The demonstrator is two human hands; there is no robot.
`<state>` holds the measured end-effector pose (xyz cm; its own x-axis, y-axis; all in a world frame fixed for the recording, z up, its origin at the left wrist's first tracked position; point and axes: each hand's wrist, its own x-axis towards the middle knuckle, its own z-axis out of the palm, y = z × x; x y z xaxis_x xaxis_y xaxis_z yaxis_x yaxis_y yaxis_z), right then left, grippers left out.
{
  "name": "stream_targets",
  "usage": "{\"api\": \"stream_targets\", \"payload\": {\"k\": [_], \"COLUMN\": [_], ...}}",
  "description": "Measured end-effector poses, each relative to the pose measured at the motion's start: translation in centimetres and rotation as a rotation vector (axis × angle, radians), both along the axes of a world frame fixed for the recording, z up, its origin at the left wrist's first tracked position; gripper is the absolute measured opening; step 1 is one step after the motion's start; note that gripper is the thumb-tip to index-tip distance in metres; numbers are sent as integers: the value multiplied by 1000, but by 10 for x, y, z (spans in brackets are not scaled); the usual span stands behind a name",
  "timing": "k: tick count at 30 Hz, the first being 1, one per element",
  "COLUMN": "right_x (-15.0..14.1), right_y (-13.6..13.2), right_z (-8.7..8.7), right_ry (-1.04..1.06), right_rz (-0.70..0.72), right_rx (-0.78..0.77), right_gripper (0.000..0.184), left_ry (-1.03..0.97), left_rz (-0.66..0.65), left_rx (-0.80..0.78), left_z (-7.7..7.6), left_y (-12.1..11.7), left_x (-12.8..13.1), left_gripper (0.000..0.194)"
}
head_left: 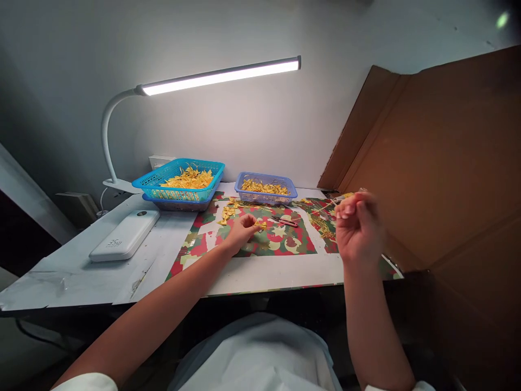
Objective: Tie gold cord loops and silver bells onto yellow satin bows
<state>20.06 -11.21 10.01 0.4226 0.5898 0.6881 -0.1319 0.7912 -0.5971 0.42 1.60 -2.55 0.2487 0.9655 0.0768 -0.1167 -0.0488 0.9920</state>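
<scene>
The left hand clamps its fingers on a yellow bow — long axis sideways, free end pointing right toward the thread snips — over the camouflage sheet, back from the desk's front edge. The blurred right hand is raised near cardboard; whether its fingers grip anything, one cannot tell.

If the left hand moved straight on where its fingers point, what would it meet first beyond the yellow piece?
Most likely the small snips, lying on the patterned sheet just to the right of the left hand; depth is unclear, so it might pass above them.
</scene>
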Motion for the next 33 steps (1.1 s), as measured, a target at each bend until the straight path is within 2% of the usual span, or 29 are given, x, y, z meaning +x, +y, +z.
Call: {"api": "stream_targets", "payload": {"k": [4, 9, 14, 21, 33], "right_x": [-6, -23, -39, -43, -43], "right_y": [15, 33, 40, 44, 42], "right_z": [-35, -86, -117, -131, -135], "right_ry": [-87, -353, -667, -756, -852], "right_rz": [70, 138, 99, -8, -126], "right_rx": [-131, -400, -529, -621, -620], "right_gripper": [9, 20, 21, 21, 16], "left_ry": [0, 21, 43, 68, 114], "left_rz": [-54, -131, -190, -215, -180], "left_rx": [9, -75, -191, -242, -204], "left_z": [6, 6, 7, 9, 8], "left_y": [-5, -8, -10, -12, -12], "left_x": [1, 2, 0, -2, -3], "left_gripper": [32, 30, 25, 23, 21]}}
